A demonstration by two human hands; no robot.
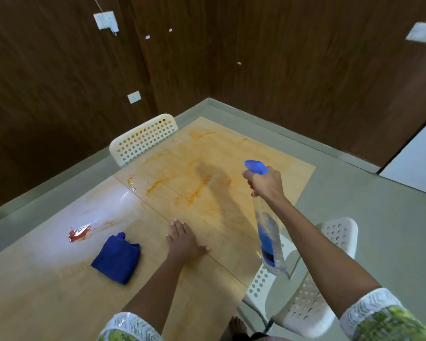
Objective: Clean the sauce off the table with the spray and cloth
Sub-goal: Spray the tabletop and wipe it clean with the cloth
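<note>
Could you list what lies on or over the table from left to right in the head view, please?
Red sauce blot → blue cloth → left hand flat on the table → right hand holding the spray bottle.

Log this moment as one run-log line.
right hand: grips spray bottle over smears | left hand: flat on table | cloth: idle | red sauce: unwiped
</note>
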